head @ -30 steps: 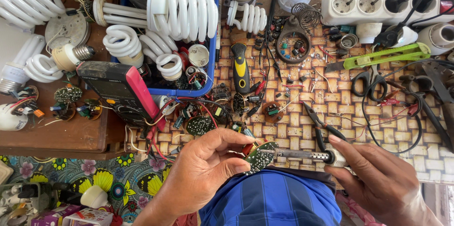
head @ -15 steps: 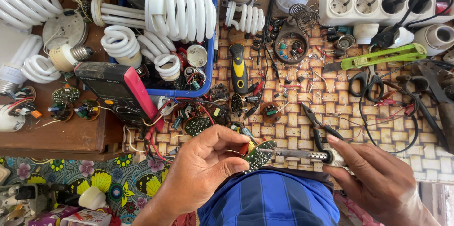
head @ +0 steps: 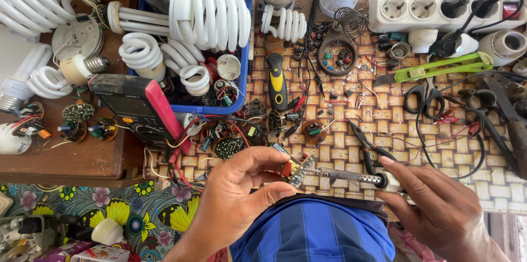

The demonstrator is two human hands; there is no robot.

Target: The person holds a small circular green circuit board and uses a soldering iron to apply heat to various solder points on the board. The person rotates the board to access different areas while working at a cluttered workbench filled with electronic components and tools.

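Between thumb and fingers of the left hand (head: 241,201), clamped low over the counter (head: 417,147), sat the board (head: 299,171). From its right came the iron (head: 351,176), long axis level, tip touching it, handle gripped in the right hand (head: 439,212). Pliers (head: 365,142) lay just beyond.

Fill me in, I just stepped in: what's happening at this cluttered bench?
A person's left hand pinches a small round green circuit board in its fingers. The right hand holds a metal-tipped soldering iron, tip against the board. White spiral lamp bulbs and black pliers lie on the woven mat behind.
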